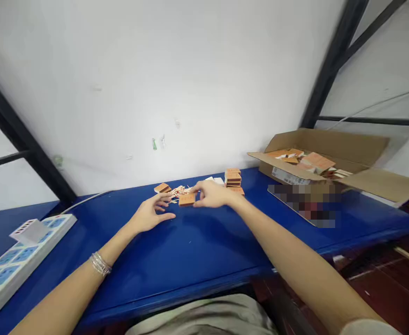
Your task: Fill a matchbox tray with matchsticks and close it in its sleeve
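A small orange matchbox (186,199) lies on the blue table (204,251) between my hands. My right hand (211,193) curls over its right end, fingers bent and touching it. Just left of the box, my left hand (152,213) rests on the table with fingers loosely spread, holding nothing. Behind the box lies a loose pile of matchsticks (180,190), with another orange box (162,188) at its left. A short stack of orange boxes (232,178) stands behind my right hand.
An open cardboard carton (333,179) holding several orange boxes sits at the right on the table. A white power strip (16,260) lies at the left edge, its cable running to the wall. Dark metal frame bars rise on both sides.
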`<state>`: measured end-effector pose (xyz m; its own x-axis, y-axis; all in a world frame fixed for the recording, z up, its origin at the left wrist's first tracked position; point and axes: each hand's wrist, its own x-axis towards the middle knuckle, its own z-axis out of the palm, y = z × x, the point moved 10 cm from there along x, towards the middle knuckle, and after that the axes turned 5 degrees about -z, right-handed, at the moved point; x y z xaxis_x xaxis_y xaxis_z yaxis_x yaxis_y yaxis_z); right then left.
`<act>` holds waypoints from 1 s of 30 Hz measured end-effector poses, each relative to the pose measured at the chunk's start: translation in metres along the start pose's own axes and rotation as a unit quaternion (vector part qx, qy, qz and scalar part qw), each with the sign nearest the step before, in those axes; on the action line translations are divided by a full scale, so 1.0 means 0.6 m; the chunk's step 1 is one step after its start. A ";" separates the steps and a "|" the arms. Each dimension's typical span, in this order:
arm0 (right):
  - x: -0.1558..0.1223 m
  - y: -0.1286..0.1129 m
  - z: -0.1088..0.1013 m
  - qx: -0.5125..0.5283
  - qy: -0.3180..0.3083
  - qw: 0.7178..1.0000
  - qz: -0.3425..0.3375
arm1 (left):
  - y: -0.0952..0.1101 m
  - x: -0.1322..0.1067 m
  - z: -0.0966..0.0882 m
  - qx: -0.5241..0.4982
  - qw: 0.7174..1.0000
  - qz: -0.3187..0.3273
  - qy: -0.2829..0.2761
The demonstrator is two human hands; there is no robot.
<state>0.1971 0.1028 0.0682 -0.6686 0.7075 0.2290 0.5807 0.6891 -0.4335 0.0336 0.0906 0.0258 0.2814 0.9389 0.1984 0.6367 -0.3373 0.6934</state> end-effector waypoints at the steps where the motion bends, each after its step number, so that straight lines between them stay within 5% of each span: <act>1: -0.015 0.021 -0.030 0.000 0.006 1.000 0.026 | -0.001 0.001 -0.006 0.025 1.000 -0.003 0.013; 7: -0.116 0.150 -0.138 -0.012 -0.033 0.980 0.196 | -0.010 0.005 -0.026 0.105 0.993 -0.010 0.053; 11: -0.152 0.202 -0.131 0.012 -0.060 0.957 0.285 | -0.018 0.008 -0.027 0.112 0.992 -0.007 0.054; 26: -0.164 0.211 -0.137 0.067 0.056 0.916 0.392 | -0.034 0.013 -0.037 0.133 0.988 -0.012 0.071; 30: -0.153 0.184 -0.135 -0.052 0.068 0.893 0.442 | -0.036 0.014 -0.033 0.140 0.988 -0.015 0.067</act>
<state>0.3603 0.1269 0.0698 0.1305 0.9899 -0.0551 0.8982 -0.1416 -0.4162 0.0079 0.1069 0.0262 0.1735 0.9429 0.2842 0.8220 -0.2976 0.4855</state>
